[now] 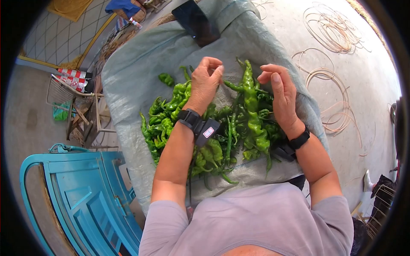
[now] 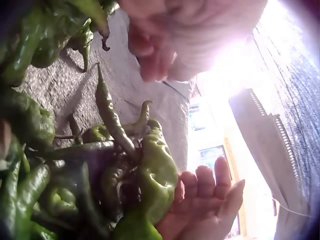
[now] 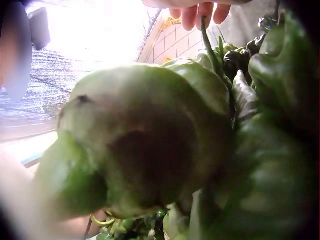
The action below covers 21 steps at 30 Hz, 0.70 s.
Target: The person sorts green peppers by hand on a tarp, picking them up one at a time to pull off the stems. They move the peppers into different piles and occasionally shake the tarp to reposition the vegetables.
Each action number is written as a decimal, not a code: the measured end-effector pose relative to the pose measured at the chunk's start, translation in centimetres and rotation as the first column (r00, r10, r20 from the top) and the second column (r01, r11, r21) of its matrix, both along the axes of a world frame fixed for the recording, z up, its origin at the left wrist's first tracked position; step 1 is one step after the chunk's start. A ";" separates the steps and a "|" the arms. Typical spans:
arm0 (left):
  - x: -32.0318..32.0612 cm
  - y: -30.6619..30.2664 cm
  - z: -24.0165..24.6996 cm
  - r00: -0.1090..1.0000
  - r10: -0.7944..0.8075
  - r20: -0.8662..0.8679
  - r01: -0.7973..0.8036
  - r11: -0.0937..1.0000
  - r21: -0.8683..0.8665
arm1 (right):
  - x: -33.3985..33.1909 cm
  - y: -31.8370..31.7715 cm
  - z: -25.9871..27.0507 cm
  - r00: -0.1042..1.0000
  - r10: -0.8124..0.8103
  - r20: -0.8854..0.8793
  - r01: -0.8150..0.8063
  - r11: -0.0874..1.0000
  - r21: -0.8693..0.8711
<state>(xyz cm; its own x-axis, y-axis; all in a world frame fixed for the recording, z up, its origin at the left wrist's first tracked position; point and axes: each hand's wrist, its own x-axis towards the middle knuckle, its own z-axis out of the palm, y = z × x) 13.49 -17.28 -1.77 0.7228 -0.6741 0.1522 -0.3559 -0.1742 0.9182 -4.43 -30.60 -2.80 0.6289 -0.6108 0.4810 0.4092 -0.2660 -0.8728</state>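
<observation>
Green peppers (image 1: 171, 104), long and wrinkled, lie heaped on a pale woven sheet (image 1: 128, 72). My left hand (image 1: 205, 83) is raised over the pile's far side, fingers curled and thumb close to the index finger, with nothing visible in its grasp. In the left wrist view that hand (image 2: 185, 37) is blurred at the top. At the pile's right stands my right hand (image 1: 279, 91), thumb extended, fingers slightly bent, beside a long bright pepper (image 1: 251, 98). Its palm (image 2: 205, 210) faces out behind a pepper (image 2: 157, 175) in the left wrist view. A large blurred pepper (image 3: 145, 135) fills the right wrist view.
A dark phone (image 1: 196, 23) lies at the sheet's far edge. Coils of thin cane (image 1: 333, 32) are on the floor to the right. A blue door-like panel (image 1: 81, 192) stands at the left, near a metal-framed chair (image 1: 81, 102).
</observation>
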 end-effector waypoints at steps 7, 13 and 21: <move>-0.2 1.8 0.1 0.569 -0.391 0.724 -0.285 0.732 0.619 | 0.2 0.0 -0.3 0.998 0.055 -0.037 -0.053 0.997 0.051; 0.9 1.6 -1.1 0.552 -0.306 0.775 -0.360 0.751 0.553 | 0.5 0.2 -0.6 0.996 0.046 -0.074 -0.042 0.998 0.056; -0.6 -0.2 1.0 0.966 0.181 0.185 -0.117 0.943 -0.313 | 0.5 0.1 -0.5 0.996 0.038 -0.076 -0.035 0.998 0.051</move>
